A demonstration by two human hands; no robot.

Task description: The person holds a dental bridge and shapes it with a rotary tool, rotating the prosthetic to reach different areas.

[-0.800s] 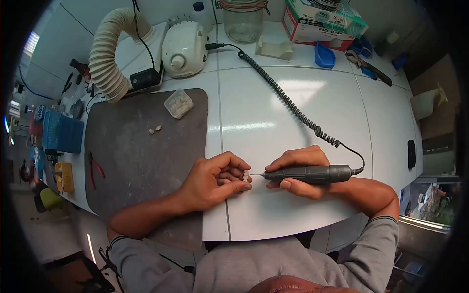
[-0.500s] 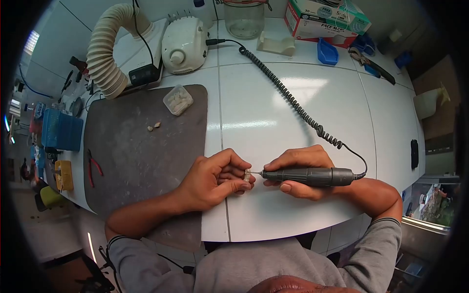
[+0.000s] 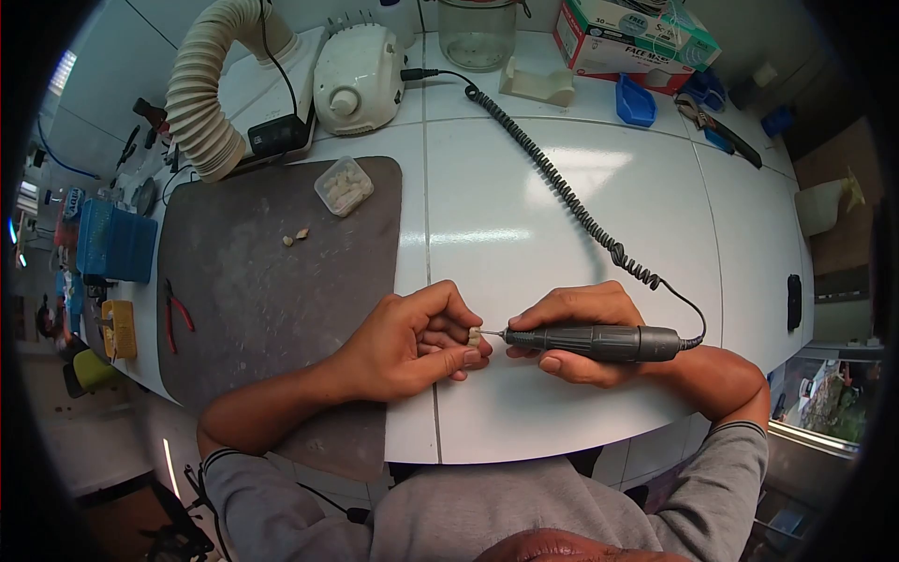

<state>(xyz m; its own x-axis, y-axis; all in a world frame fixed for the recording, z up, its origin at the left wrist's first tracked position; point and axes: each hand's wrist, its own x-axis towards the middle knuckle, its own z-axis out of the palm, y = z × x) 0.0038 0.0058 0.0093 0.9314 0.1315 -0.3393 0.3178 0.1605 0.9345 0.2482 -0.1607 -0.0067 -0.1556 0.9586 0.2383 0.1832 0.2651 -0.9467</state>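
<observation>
Small tooth piece (image 3: 475, 335) pinched in left hand (image 3: 407, 345), right hand (image 3: 571, 330) closed on rotary handpiece (image 3: 590, 343), white tiled worktop (image 3: 524, 215), grey mat (image 3: 272, 281)

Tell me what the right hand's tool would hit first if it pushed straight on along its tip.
The right hand points the handpiece leftward. Its bur tip is already at the small pale piece pinched in the left hand's fingers; that piece comes first, then those fingers.

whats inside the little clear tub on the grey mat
The clear tub holds a heap of small pale pieces, much like the two loose ones lying on the grey mat nearby. Their exact shape and number are too small to tell, and the lower layers are covered.
</observation>
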